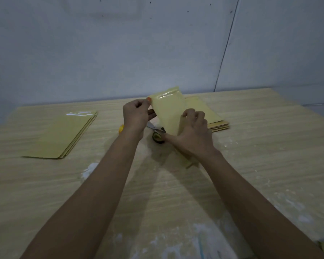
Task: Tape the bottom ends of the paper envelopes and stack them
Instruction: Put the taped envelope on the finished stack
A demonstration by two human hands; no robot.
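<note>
Two hands (165, 124) gripping envelope (168, 111), pale wood table (251, 165), grey wall (120, 43)

A pale wood-grain table (251, 165) fills the foreground, with white smears near its front edge. Behind it stands a grey wall (120, 43) with small dark specks and one vertical seam. Light is dim.

Both bare forearms reach forward over the table, converging toward its middle. The left hand (137, 114) is raised, back toward the camera, its thumb and curled fingers pinching the envelope (167, 111) at its left edge. The right hand (193, 131) sits lower, fingers curled round the envelope's right edge.
</note>
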